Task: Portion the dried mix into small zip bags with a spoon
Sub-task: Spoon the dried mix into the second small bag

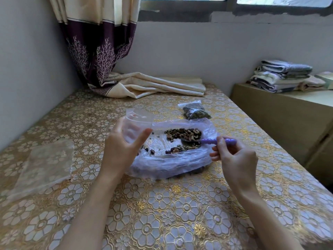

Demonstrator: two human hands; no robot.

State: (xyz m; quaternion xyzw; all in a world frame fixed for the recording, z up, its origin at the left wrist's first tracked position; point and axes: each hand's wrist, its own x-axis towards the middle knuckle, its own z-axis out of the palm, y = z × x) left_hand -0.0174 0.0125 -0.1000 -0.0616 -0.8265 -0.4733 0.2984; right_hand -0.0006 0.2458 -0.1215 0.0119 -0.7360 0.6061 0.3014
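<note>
My left hand [122, 141] holds a small zip bag [137, 123] upright above the left end of the big bag [171, 159], thumb on the near face, fingers behind it. The small bag looks empty; its mouth faces up.

My right hand [234, 156] pinches the purple handle of the spoon [207, 141] between thumb and fingertips, the other fingers curled. The spoon lies roughly level, its bowl pointing left into the big bag, touching the dried mix [183, 135]. I cannot tell how much is on the bowl.

The big bag is clear plastic, lying open on the bench [162, 213] between my two hands. The dried mix sits in it in two patches: a larger brown heap at the far side and a thinner strip at the near side, with a few loose bits toward the left end, partly behind my left hand.

A filled bag [195, 110] of dark mix lies flat on the bench just beyond the big bag, to its right. A stack of empty bags [46, 163] lies at the left of the bench, well apart from my left hand.

A curtain [100, 56] hangs at the far corner, its hem resting on the bench.
</note>
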